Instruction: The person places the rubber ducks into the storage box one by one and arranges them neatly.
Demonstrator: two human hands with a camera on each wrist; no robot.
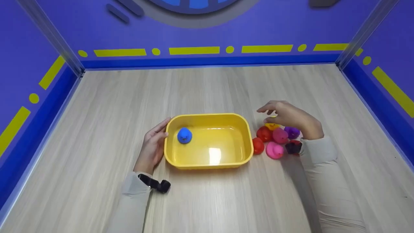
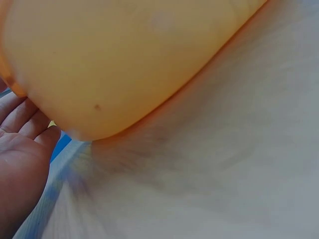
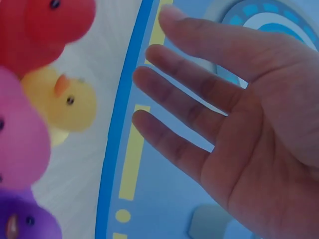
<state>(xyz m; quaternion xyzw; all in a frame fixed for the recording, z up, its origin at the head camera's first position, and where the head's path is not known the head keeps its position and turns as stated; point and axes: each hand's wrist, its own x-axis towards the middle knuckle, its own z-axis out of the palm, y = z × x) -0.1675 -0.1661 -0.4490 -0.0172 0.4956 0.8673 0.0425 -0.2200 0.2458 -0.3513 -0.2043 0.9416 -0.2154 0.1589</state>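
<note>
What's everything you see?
Table: 1, pale, underneath
Walls: 3, purple-blue, edging table
Tray: 1, yellow, on table
Blue duck: 1, blue, inside tray
Red ducks: 2, red, right of tray
Pink ducks: 2, pink, beside red ducks
Yellow duck: 1, yellow, behind red ducks
Purple duck: 1, purple, beside pink ducks
Unclear shape: 1, black-red, near pink ducks
Gadget: 1, black, left wrist
Sleeves: 2, beige, forearms
Left hand: 1, touching tray
Right hand: 1, near yellow duck

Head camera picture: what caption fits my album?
Left hand touches a yellow tub with one blue duck inside; right hand hovers near other ducks.
</note>
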